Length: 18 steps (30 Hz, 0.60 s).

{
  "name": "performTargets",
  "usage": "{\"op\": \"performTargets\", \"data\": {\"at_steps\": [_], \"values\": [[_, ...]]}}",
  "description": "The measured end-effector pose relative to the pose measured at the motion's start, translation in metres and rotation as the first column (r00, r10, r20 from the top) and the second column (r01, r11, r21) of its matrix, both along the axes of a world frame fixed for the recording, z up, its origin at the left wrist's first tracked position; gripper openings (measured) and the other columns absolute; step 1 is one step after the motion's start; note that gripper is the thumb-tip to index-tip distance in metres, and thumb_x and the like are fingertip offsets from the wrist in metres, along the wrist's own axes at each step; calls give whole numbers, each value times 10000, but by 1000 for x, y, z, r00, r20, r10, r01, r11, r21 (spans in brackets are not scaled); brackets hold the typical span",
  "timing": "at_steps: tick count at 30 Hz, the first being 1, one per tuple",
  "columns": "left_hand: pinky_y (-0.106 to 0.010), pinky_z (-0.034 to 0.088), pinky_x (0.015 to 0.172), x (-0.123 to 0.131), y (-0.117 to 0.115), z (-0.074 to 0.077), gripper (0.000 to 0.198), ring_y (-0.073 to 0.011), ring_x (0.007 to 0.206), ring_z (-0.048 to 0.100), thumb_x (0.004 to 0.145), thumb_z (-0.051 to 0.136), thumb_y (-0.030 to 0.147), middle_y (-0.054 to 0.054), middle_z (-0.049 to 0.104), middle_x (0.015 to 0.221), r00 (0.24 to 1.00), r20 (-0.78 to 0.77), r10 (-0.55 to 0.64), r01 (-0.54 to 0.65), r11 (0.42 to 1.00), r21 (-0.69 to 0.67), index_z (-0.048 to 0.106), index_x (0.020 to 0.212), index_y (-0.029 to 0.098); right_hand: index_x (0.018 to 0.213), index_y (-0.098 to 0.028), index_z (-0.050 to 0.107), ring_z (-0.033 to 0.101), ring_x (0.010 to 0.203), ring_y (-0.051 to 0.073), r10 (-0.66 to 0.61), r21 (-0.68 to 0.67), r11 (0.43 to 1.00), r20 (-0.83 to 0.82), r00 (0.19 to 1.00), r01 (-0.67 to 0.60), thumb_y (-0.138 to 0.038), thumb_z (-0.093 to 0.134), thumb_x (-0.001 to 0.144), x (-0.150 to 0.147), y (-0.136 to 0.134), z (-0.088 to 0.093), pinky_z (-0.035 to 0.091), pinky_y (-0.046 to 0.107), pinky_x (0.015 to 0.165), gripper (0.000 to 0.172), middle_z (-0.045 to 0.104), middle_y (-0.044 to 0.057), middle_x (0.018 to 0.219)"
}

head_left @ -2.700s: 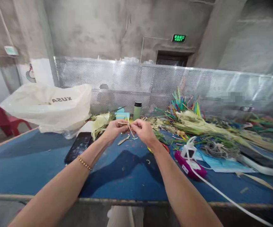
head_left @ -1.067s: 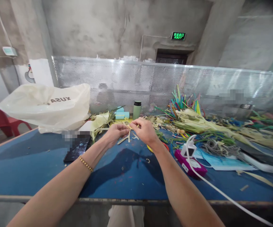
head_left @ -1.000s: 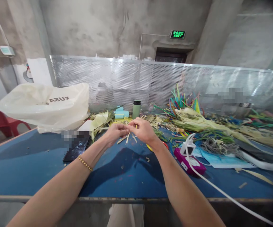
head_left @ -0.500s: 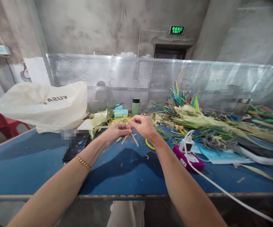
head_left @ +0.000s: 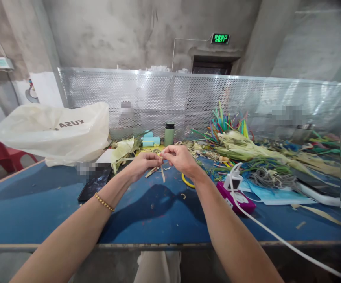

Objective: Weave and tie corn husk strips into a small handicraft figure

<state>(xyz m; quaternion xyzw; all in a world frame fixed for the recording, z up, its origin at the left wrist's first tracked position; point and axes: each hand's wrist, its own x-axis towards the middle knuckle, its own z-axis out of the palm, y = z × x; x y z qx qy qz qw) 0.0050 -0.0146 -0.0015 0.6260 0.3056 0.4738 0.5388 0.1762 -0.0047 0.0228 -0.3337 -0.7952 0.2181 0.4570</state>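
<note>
My left hand (head_left: 144, 163) and my right hand (head_left: 178, 158) meet fingertip to fingertip above the middle of the blue table (head_left: 170, 220). Both are pinched closed on thin straw-coloured strips that look like dried corn husk. Loose ends of the husk strips (head_left: 163, 174) hang below the fingertips. How the strips are joined between the fingers is too small to make out. A yellow ring-shaped piece (head_left: 187, 181) lies on the table beside my right wrist. Behind my hands stands a green bottle (head_left: 169, 135) with a black lid.
On the left are a white plastic bag (head_left: 58, 129), a dark tablet (head_left: 92, 186) and pale husk (head_left: 123, 151). At right sit a purple power strip (head_left: 241, 202) with a white cable, grey wire (head_left: 269, 177), a husk pile (head_left: 241, 145) and a blue mask (head_left: 279, 194). A perforated metal screen (head_left: 158, 90) spans the back.
The hanging strip ends have shifted; one now points more straight down. My fingertips have moved slightly to the left, still pinching. At the far right edge, a blurred-out shape has appeared.
</note>
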Motion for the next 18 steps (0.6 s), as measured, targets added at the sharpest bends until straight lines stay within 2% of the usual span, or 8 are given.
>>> {"op": "performTargets", "data": {"at_steps": [4, 9, 13, 18], "values": [[-256, 322, 551, 1, 2, -1, 142, -105, 555, 477, 662, 741, 247, -39, 587, 612, 1000, -8, 18, -18, 1000, 17, 681, 644, 120, 682, -143, 642, 473, 489, 92, -27, 7, 1000, 14, 1000, 27, -295, 605, 797, -1, 3, -2, 369, 214, 501, 194, 558, -16, 533], [-246, 286, 512, 2, 0, -1, 252, -93, 517, 429, 718, 728, 351, -18, 542, 550, 998, -39, 50, -47, 995, 83, 672, 628, 123, 698, -148, 646, 526, 566, 111, -63, 73, 995, 10, 998, 62, -260, 615, 777, -3, 5, -3, 399, 221, 557, 141, 627, 7, 618], [-244, 305, 512, 2, -1, 1, 218, -92, 518, 443, 713, 727, 326, -27, 572, 588, 998, -31, 56, -53, 992, 114, 688, 664, 117, 699, -147, 645, 532, 586, 111, -91, 121, 989, 31, 995, 87, -235, 603, 777, -3, 5, -3, 394, 219, 568, 126, 647, 11, 648], [-240, 291, 500, 3, 1, 0, 168, -89, 497, 410, 712, 682, 264, -13, 548, 541, 981, -116, 155, -135, 977, 165, 680, 609, 131, 687, -150, 641, 541, 574, 108, -107, 138, 986, 55, 993, 98, -213, 605, 774, -4, 6, -6, 399, 215, 566, 114, 653, 10, 642]]}}
